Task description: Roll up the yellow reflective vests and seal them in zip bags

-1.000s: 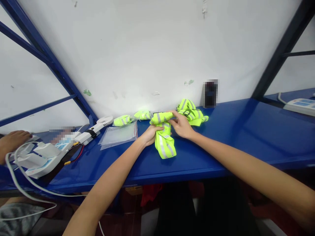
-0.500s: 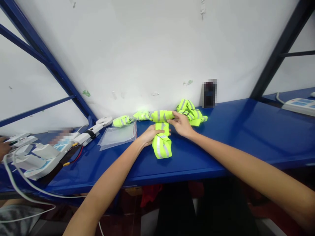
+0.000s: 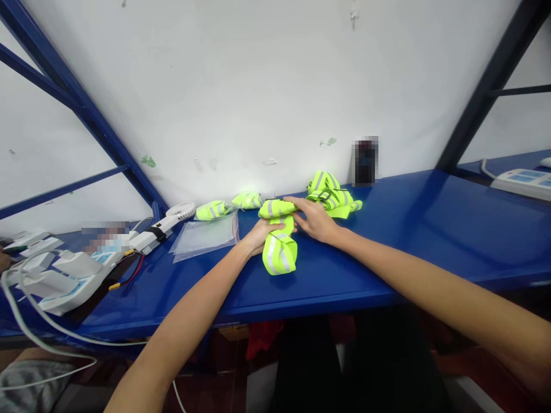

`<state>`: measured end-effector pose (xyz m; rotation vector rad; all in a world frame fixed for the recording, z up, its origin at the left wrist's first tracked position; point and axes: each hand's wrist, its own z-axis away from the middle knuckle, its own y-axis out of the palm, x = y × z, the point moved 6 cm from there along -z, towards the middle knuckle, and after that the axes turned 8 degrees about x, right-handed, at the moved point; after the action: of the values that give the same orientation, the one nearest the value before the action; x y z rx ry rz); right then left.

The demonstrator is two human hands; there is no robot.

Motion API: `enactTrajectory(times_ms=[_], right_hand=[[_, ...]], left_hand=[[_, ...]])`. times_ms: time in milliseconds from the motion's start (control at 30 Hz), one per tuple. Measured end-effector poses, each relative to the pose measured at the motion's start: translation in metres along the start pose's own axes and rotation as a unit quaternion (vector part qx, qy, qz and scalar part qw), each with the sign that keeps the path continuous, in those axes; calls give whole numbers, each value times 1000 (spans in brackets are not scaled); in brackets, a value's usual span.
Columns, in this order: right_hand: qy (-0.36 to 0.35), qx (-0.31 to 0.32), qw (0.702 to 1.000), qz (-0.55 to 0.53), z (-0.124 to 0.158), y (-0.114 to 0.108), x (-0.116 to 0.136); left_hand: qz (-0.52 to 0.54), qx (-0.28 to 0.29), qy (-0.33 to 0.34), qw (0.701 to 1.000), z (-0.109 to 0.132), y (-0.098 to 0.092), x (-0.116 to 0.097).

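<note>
Both hands work on a fluorescent yellow reflective strap point(image 3: 279, 252) with silver stripes, partly rolled up, in the middle of the blue table. My left hand point(image 3: 260, 234) grips its middle from the left, thumb across the band; a loose loop hangs toward the table's front edge. My right hand point(image 3: 315, 220) is wrapped over the right end of the upper roll, some fingertips hidden behind the fabric. Just behind it lies a heap of similar yellow straps point(image 3: 331, 196) with a black buckle. Two bundled yellow pieces in clear bags point(image 3: 212, 210) rest by the wall.
Flat clear zip bags point(image 3: 205, 236) lie left of my hands. Farther left are a white handheld fan point(image 3: 181, 211), power strips point(image 3: 71, 292) with plugs and white cables. A dark, blurred-out box point(image 3: 365, 162) stands against the wall. Another person's hand point(image 3: 5, 261) shows at the left edge.
My right hand has moved slightly left and curled over the upper roll, which now looks tilted and more folded. My left hand keeps its grip on the strap.
</note>
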<state>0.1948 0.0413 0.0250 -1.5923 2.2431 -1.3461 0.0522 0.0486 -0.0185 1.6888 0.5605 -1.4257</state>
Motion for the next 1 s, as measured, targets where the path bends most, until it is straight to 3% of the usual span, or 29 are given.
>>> enactTrajectory(times_ms=[233, 400, 500, 600, 667, 733, 867, 1000], right_hand=[[-48, 46, 996, -53, 1, -6, 11], [80, 15, 979, -187, -3, -3, 4], [151, 3, 946, -288, -4, 4, -8], [214, 63, 881, -417, -1, 18, -15], [230, 104, 854, -454, 1, 23, -13], [209, 102, 864, -447, -1, 19, -8], [136, 30, 904, -404, -7, 6, 0], [120, -27, 924, -363, -8, 2, -6]], left_hand=[[10, -39, 39, 998, 0, -6, -3], [27, -65, 54, 996, 1, -6, -4], [27, -45, 44, 998, 3, 1, -3], [23, -42, 31, 998, 3, 3, -1], [27, -45, 23, 998, 1, 0, 0], [43, -48, 22, 998, -2, -4, -1], [85, -43, 31, 995, -4, -12, -11], [118, 11, 25, 993, 2, -4, -19]])
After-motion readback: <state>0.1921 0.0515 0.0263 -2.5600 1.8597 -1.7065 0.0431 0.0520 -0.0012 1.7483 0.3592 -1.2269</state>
